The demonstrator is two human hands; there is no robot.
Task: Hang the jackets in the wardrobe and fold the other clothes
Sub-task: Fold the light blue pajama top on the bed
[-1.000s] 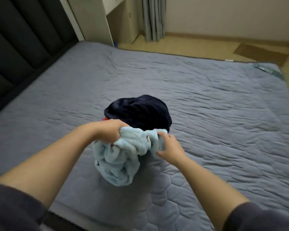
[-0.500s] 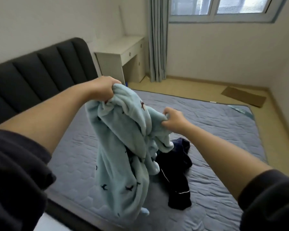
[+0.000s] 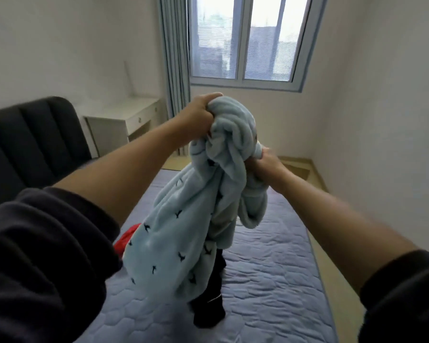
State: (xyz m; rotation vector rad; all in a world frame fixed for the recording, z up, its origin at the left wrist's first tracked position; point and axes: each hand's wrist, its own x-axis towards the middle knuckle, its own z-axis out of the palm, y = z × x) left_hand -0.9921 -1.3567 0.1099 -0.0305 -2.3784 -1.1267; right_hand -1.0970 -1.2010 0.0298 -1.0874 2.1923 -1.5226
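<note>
over the grey mattress [image 3: 270,268], left hand [image 3: 198,112] and right hand [image 3: 265,162] grip the blue fleece [image 3: 183,231], raised higher than before.

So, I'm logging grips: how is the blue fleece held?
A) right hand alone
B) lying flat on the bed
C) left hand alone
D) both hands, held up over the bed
D: the left hand and right hand both grip the bunched top of the fleece, which hangs over the bed.

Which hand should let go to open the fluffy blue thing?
Probably the right hand: it grips a lower fold, while the left hand holds up the light-blue fleece garment by its top.
</note>
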